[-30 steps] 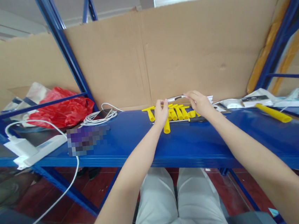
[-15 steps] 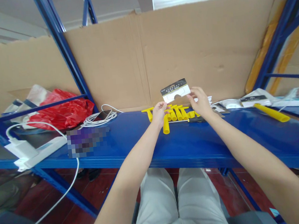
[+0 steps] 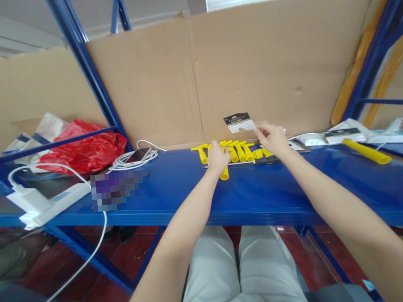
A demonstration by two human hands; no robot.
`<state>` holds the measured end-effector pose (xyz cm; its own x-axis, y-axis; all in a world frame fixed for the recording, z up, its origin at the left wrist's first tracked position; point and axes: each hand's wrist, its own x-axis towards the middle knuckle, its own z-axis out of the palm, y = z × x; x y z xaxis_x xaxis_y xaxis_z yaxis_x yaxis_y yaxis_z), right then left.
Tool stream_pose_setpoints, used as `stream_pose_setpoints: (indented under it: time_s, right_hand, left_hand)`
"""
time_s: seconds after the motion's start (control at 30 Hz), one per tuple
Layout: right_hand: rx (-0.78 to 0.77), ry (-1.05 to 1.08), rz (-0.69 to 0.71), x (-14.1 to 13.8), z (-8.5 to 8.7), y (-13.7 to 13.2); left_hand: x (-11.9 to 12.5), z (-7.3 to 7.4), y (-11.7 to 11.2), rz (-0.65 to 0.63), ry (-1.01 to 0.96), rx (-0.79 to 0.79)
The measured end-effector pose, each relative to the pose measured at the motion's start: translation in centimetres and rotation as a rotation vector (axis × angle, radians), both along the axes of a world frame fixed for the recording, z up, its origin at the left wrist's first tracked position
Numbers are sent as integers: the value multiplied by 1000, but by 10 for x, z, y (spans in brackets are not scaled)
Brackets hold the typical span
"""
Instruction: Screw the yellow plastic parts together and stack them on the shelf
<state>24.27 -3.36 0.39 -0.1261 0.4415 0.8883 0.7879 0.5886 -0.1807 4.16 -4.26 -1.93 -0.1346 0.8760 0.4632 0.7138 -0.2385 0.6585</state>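
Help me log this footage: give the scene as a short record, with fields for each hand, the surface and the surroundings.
Surface: blue shelf
Left hand: at the yellow pieces; its grip is hidden
Right hand: holds a black-and-white card, raised above the shelf
Near the hands: black-handled tool
Farther left: red bag, coiled white cable
Farther right: yellow tube
Behind: cardboard

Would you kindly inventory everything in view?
Shelf: one, blue, centre
T-shaped pieces: several, yellow, mid-shelf
Tool: one, black-handled, by the pieces
Tube: one, yellow, right
Packets: several, whitish, rear right
Bag: one, red, rear left
Coiled cable: one, white, beside bag
Power strip: one, white, left
Pixelated patch: one, purplish, left
Cardboard: several panels, brown, behind
Card: one, black-and-white, mid-air
Trousers: one pair, pale, below
Left hand: one, bare, over pieces
Right hand: one, bare, holding card
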Motion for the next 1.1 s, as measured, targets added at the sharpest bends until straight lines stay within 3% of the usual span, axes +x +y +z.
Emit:
stream_pose_setpoints:
  time_s: [0.2, 0.4, 0.5, 0.6, 0.77, 0.87, 1.1]
  right_hand:
    - [-6, -81, -55, 2, -2, 0]
    - [-36, -117, -93, 2, -5, 0]
    - [-47, -123, -99, 3, -7, 2]
    - [-44, -100, -90, 4, -8, 5]
    - [-28, -2, -28, 5, -7, 5]
    - [-51, 81, 41, 4, -5, 3]
    - [-486, 449, 434, 2, 2, -1]
  left_hand:
    - [-4, -3, 6, 24, 97, -239]
    - [-9, -6, 10, 57, 46, -227]
    - [-8, -8, 14, 26, -177, -248]
    - [-3, -10, 19, -103, -607, -243]
    - [0, -5, 22, -240, -895, -255]
    - [-4, -1, 24, -245, -1023, -266]
    - [-17, 3, 33, -160, -1204, -139]
